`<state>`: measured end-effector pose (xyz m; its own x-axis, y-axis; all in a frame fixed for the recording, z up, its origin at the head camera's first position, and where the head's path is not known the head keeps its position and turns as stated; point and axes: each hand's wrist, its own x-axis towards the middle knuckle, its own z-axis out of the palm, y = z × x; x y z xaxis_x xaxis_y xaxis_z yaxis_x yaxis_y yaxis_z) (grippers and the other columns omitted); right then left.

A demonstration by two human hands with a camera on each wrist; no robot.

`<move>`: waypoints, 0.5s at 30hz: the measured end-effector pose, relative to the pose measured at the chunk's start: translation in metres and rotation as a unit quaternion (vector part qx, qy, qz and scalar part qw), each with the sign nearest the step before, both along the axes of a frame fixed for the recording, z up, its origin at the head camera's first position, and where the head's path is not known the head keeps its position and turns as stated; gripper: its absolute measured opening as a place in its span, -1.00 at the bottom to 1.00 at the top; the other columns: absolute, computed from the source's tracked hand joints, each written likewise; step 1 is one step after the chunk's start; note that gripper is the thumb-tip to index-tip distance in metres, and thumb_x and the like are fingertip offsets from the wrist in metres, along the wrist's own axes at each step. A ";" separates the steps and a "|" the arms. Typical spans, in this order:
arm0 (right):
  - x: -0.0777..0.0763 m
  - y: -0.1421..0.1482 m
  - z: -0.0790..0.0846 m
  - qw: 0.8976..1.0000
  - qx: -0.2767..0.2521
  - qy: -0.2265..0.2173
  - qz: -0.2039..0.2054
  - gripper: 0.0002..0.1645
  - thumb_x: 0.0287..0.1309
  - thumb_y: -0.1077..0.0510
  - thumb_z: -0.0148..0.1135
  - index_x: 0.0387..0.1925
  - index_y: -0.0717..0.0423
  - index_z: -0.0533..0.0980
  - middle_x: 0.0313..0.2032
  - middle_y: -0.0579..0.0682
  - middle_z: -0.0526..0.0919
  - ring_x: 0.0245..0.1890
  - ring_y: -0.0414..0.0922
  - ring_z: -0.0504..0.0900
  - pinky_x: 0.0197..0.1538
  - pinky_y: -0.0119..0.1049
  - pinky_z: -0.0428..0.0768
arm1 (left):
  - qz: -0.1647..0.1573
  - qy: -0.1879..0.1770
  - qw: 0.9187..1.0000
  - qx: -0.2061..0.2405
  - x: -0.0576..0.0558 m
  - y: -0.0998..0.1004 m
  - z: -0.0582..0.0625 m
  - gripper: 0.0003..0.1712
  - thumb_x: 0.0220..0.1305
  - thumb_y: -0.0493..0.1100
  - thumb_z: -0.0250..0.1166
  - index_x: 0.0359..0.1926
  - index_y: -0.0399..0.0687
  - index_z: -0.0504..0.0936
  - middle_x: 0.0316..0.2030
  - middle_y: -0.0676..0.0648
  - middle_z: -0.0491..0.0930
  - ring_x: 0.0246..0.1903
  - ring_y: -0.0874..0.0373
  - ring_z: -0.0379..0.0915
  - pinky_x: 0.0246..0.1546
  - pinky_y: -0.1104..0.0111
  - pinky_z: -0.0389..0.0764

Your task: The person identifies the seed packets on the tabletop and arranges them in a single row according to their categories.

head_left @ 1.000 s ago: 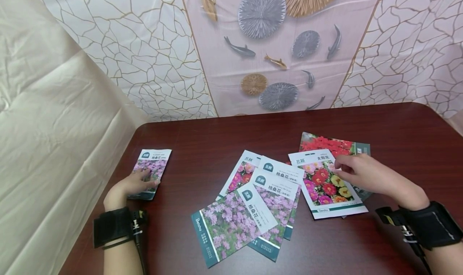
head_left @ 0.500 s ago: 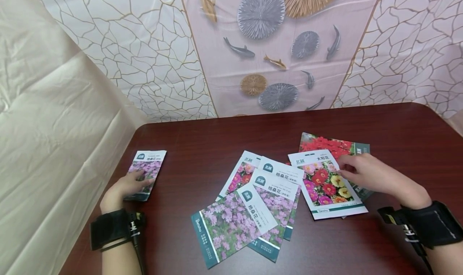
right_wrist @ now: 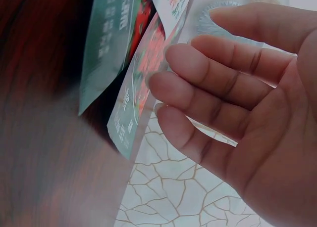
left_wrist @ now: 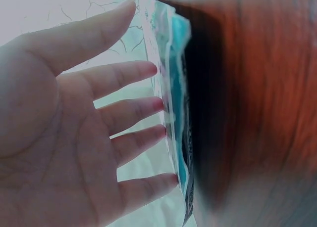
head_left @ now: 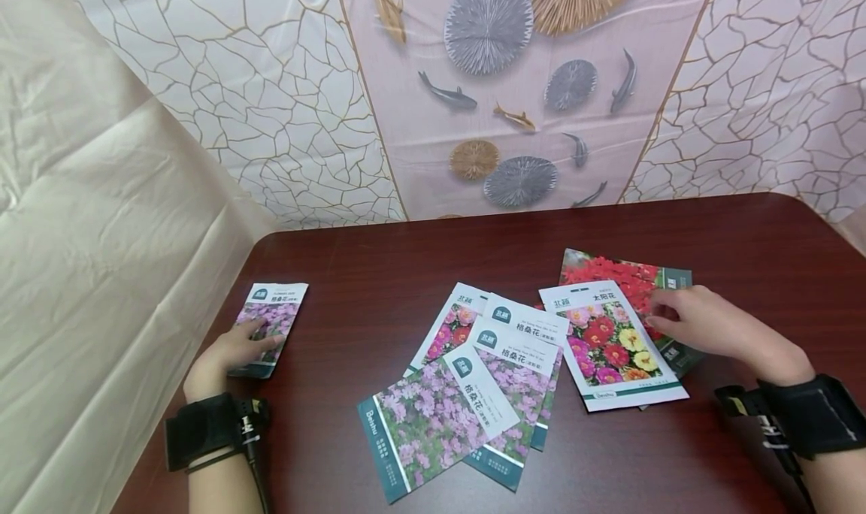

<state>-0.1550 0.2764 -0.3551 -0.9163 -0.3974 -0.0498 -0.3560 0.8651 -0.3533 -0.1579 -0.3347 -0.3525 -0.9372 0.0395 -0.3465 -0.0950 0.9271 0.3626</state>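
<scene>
At the left of the table, my left hand [head_left: 233,349] rests its fingertips on a stack of purple-flower seed packets [head_left: 279,315]. In the left wrist view the fingers [left_wrist: 131,106] are spread and nearly straight, touching the face of the stack [left_wrist: 176,108]. On the right, my right hand [head_left: 704,322] hovers by the right edge of a seed packet with mixed red, pink and yellow flowers [head_left: 612,356]. Its fingers [right_wrist: 198,93] are loosely bent and hold nothing. Beneath and behind that packet lie red-flower seed packets [head_left: 609,270], partly covered.
Several overlapping seed packets lie mid-table, with a purple-flower packet [head_left: 440,420] on top and a pink-flower one [head_left: 446,330] partly hidden behind. The dark red table [head_left: 379,258] meets a patterned cloth [head_left: 311,123] at the back and a cream cloth [head_left: 115,273] on the left.
My left hand has slid the stack of packets a little to the left. My right hand has drawn slightly right, away from the mixed-flower packet. The middle packets have not moved.
</scene>
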 end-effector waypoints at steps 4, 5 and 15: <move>-0.001 0.002 0.000 1.000 -0.001 -0.001 -0.006 -0.90 0.05 0.21 0.26 -0.44 0.16 0.50 -0.64 -0.17 0.42 -0.66 -0.24 0.30 -0.63 -0.41 0.30 | -0.004 0.010 1.000 0.004 0.000 0.000 -0.001 -0.18 0.28 0.10 0.06 0.25 -0.53 0.10 0.17 -0.59 0.08 0.17 -0.48 -0.04 0.09 -0.21 0.13; -0.001 0.002 0.000 1.000 -0.001 -0.001 -0.008 -0.90 0.05 0.21 0.26 -0.45 0.17 0.50 -0.64 -0.17 0.42 -0.66 -0.24 0.30 -0.63 -0.41 0.30 | -0.008 0.018 1.000 0.007 -0.001 0.000 -0.001 -0.19 0.29 0.08 0.06 0.24 -0.54 0.11 0.17 -0.59 0.09 0.17 -0.47 -0.03 0.10 -0.20 0.14; 0.000 0.003 0.002 1.000 -0.002 0.008 -0.015 -0.88 0.04 0.22 0.25 -0.41 0.21 0.48 -0.65 -0.14 0.42 -0.67 -0.22 0.31 -0.66 -0.40 0.31 | -0.036 0.101 0.994 0.010 -0.005 0.014 0.005 -0.30 0.30 -0.02 0.09 0.20 -0.55 0.19 0.12 -0.55 0.23 0.11 -0.43 0.15 0.06 -0.15 0.24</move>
